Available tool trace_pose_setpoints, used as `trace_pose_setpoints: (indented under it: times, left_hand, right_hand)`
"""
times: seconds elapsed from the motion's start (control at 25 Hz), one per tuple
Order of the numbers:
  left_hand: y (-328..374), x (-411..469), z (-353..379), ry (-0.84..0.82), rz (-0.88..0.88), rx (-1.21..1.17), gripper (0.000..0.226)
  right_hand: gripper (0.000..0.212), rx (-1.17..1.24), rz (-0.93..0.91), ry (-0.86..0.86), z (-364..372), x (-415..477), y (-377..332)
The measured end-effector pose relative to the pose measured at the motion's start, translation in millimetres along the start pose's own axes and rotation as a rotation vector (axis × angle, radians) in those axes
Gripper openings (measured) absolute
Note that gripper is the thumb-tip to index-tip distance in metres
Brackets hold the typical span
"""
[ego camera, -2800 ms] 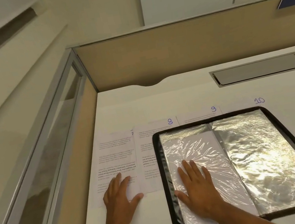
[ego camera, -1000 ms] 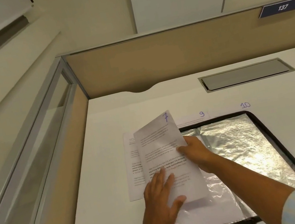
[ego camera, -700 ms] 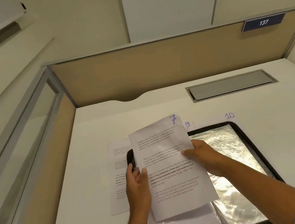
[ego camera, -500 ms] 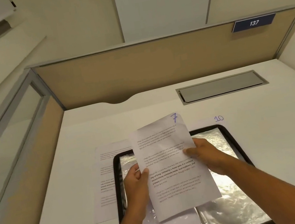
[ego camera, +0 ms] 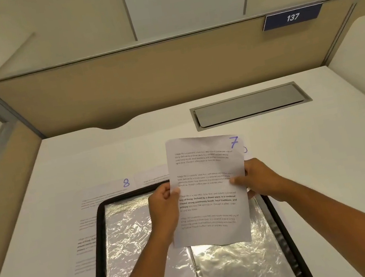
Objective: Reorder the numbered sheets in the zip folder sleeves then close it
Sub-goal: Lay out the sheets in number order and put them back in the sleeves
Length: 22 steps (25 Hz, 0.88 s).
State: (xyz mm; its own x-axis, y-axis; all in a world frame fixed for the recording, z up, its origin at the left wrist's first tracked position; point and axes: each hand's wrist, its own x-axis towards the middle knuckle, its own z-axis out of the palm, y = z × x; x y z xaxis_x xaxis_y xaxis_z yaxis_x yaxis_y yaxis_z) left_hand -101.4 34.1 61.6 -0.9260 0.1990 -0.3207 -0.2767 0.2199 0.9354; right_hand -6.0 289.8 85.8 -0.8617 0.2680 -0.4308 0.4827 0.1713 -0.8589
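sheet 7 [ego camera: 211,196] lifted above the open zip folder [ego camera: 100,231] | left hand [ego camera: 165,211] pinches its left edge; right hand [ego camera: 256,180] pinches its right edge | sheet 8 [ego camera: 97,202] flat on desk [ego camera: 43,211], tucked under folder's left side
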Motion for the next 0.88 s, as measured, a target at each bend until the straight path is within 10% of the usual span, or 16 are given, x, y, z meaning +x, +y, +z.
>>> trace_pose_setpoints:
  times: [0.28,0.68,0.88]
  left_hand:
    - [-10.2,29.2,42.2,0.248,0.153,0.196,0.029]
    - [-13.7,58.3,78.0,-0.186,0.489,1.091,0.029]
    - [-8.7,72.3,79.6,-0.237,0.509,0.940,0.012]
  right_hand:
    - [0.027,0.152,-0.031,0.198,-47.2,27.4,3.3]
    - [0.032,0.450,-0.109,0.462,-64.9,78.0,-29.4]
    - [0.031,0.517,-0.127,0.471,-56.8,91.5,-34.1]
